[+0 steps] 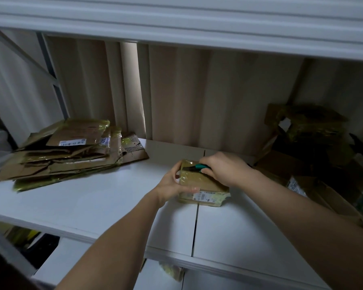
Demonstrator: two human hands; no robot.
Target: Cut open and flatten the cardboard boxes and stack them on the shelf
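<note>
On a white shelf (92,206), the left hand (172,186) grips a small taped brown cardboard box (203,185) while the right hand (224,168) holds a teal-handled cutter (195,167) on its top tape. Next, likely: slit the seam, flatten, add to the flattened cardboard stack (67,151).

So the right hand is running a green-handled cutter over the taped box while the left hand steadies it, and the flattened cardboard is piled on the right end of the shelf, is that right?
Not quite. The head view shows the flattened cardboard piled on the left end of the shelf, not the right. The rest holds: the right hand runs a green-handled cutter over the taped box while the left hand steadies it.
</note>
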